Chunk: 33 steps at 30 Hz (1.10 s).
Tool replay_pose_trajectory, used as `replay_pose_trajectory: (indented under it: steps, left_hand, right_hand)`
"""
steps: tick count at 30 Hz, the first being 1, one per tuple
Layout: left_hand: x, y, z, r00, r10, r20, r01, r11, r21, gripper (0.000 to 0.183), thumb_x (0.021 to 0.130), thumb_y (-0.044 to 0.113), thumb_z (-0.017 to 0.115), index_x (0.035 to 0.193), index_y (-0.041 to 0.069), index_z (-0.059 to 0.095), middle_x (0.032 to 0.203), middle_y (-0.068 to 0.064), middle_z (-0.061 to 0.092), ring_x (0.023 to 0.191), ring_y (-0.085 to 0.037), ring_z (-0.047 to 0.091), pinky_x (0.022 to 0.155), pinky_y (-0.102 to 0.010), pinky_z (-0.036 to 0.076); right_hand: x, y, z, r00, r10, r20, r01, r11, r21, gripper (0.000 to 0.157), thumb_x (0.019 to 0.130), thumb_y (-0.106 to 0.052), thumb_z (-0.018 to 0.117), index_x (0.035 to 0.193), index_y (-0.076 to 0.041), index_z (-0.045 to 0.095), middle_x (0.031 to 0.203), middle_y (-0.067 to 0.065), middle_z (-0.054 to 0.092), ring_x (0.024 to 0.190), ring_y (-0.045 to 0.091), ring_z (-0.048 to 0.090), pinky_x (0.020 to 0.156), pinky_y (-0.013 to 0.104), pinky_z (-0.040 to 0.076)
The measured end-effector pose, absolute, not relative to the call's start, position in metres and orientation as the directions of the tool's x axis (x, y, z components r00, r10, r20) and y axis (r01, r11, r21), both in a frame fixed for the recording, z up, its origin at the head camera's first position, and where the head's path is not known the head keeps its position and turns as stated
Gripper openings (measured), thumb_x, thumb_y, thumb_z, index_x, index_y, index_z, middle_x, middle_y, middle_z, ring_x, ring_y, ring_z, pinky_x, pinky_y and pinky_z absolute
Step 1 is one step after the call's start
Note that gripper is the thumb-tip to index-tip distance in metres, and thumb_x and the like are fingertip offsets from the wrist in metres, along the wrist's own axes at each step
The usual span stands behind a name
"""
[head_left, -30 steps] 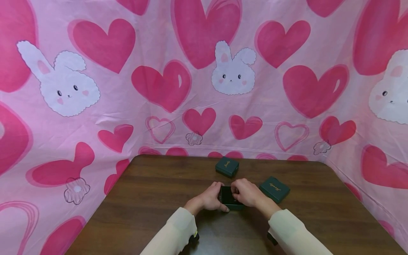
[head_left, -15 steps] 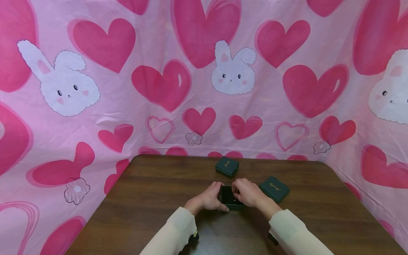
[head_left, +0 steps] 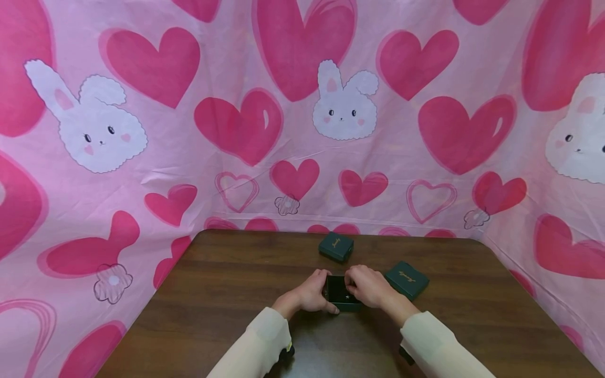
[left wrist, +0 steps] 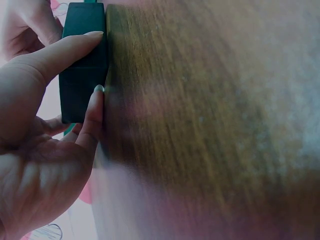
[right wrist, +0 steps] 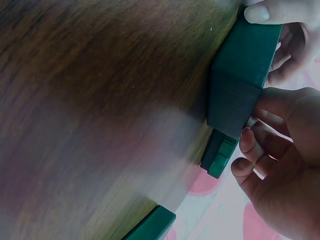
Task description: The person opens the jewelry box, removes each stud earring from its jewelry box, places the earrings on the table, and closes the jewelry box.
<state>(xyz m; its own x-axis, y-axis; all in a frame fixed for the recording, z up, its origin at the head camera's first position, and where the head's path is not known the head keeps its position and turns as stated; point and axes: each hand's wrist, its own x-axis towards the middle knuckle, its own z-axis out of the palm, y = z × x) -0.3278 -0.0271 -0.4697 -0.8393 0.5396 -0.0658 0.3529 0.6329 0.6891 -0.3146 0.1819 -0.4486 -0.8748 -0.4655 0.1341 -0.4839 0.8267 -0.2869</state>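
A dark green box (head_left: pixel 343 305) with a black inside stands uncovered on the table. In the head view a tiny silvery star-shaped piece (head_left: pixel 347 297) shows against the black. My left hand (head_left: pixel 313 291) grips the box from its left; the thumb (left wrist: pixel 80 47) lies along the near side and other fingers reach round the end. Over the box's right part is my right hand (head_left: pixel 369 286), its curled fingers (right wrist: pixel 248 140) right at the top rim. I cannot tell what its fingertips pinch, as the hand itself hides them in the head view.
Behind the box stands a second green box (head_left: pixel 336 247) with gold lettering. A flatter green lid-like piece (head_left: pixel 407 280) with similar lettering lies to the right, close to my right forearm. The brown wooden table (head_left: pixel 227 283) meets a pink heart-patterned cloth (head_left: pixel 302 147) behind.
My right hand has shifted very slightly right over the box, and the silvery piece shows more clearly than before. The left hand keeps its grip in place.
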Motion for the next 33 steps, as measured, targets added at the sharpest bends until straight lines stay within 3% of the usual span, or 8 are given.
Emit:
replay_pose_trajectory:
  steps: [33]
  left_hand:
    - [-0.3239, -0.0284, -0.4667, -0.837, 0.544, -0.053, 0.351, 0.608, 0.712, 0.079, 0.075, 0.022, 0.093, 0.136, 0.003, 0.046, 0.118, -0.005, 0.047, 0.103, -0.019, 0.05, 0.1, -0.042, 0.046]
  right_hand:
    - [-0.3109, 0.1882, -0.4412, -0.875, -0.47, 0.118, -0.482, 0.819, -0.311, 0.009, 0.092, -0.009, 0.074, 0.086, -0.015, 0.071, 0.082, -0.007, 0.06, 0.072, 0.013, 0.053, 0.063, 0.038, 0.051]
